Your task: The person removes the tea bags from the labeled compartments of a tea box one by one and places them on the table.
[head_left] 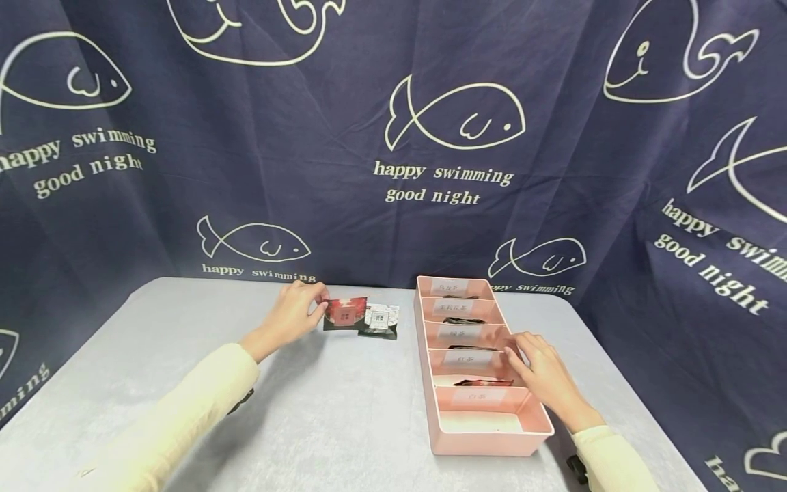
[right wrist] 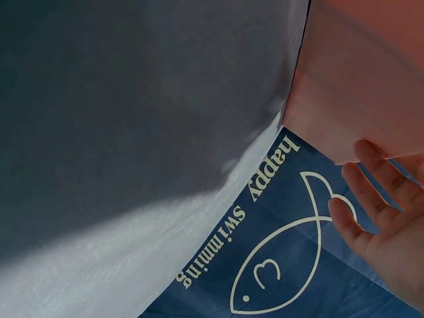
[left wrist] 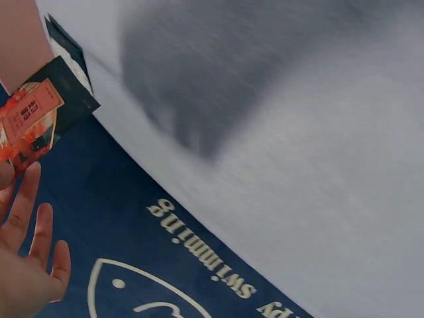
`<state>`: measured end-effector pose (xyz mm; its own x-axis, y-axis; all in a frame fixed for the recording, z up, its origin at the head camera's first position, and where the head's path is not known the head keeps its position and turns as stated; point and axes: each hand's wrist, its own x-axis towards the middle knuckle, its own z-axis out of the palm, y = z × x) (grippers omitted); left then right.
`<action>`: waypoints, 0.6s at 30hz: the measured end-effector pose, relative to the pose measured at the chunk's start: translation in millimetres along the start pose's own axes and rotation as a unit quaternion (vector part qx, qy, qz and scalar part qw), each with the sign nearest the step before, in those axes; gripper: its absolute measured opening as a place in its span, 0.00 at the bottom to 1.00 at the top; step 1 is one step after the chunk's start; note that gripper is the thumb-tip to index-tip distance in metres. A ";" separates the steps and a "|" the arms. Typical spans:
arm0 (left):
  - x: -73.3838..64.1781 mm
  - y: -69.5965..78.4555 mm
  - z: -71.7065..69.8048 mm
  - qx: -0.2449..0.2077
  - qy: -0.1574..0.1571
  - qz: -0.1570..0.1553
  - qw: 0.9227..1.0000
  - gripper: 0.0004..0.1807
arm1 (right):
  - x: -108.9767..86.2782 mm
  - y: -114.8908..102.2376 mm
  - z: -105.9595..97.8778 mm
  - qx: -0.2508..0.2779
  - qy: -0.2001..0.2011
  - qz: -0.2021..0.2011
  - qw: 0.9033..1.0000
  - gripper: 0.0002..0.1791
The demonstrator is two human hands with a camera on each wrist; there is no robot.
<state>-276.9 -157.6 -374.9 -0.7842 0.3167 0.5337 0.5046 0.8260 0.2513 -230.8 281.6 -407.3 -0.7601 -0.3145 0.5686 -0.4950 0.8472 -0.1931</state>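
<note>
My left hand (head_left: 296,311) pinches the left edge of a red and black tea sachet (head_left: 345,313) between thumb and fingertips. In the left wrist view the sachet (left wrist: 41,109) shows a pink label, and the other fingers extend loosely below it. A white and black sachet (head_left: 381,321) lies on the table just right of it, partly overlapped. My right hand (head_left: 541,369) rests at the right rim of a pink divided box (head_left: 486,445), its thumb over a compartment. In the right wrist view its loosely bent fingers are by the box's outer wall (right wrist: 358,99).
Paper labels (head_left: 470,359) with handwriting mark the box's several compartments. A red sachet (head_left: 484,383) and dark sachets (head_left: 464,320) sit in those behind the front one, whose pale bottom shows. A navy curtain (head_left: 344,171) with white fish drawings hangs behind the grey table (head_left: 344,410).
</note>
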 end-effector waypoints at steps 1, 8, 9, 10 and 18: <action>-1.2 -2.5 0.0 0.000 -0.003 0.000 1.000 0.03 | -0.1 -0.1 -0.1 0.000 0.000 0.000 1.000 0.07; -7.0 -15.0 0.5 0.002 -0.036 -0.019 0.999 0.03 | -1.2 -1.0 -1.0 0.002 -0.005 0.006 1.000 0.08; -7.3 -16.1 0.4 0.004 -0.038 -0.021 0.999 0.03 | -1.3 -1.0 -1.1 0.002 -0.006 0.007 1.000 0.08; -7.3 -16.8 0.1 0.005 -0.040 -0.021 0.999 0.03 | -1.4 -1.0 -1.1 0.002 -0.006 0.007 1.000 0.08; -4.9 -19.9 0.4 0.002 -0.062 -0.043 0.997 0.02 | -0.5 -0.3 -0.5 0.004 -0.005 0.005 1.000 0.09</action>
<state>-283.2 -175.3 -382.8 -0.8631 0.2994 0.4068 0.4324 0.8542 0.2888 -230.0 281.7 -407.1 -0.7695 -0.3107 0.5580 -0.4905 0.8470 -0.2048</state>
